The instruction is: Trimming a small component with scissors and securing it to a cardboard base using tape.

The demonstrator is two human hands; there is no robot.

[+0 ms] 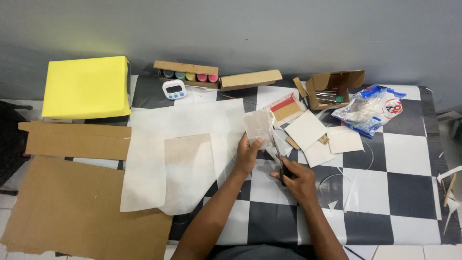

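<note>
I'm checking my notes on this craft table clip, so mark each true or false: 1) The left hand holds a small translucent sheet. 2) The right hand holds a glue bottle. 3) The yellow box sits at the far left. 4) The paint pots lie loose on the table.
1) True: the left hand holds the translucent sheet.
2) False: the right hand holds scissors.
3) True: the yellow box is far left.
4) False: the paint pots sit in a cardboard box.

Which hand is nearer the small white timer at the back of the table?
Left. The left hand, holding up a translucent sheet, sits right of and below the timer. The right hand, with the scissors, lies farther right and lower.
</note>
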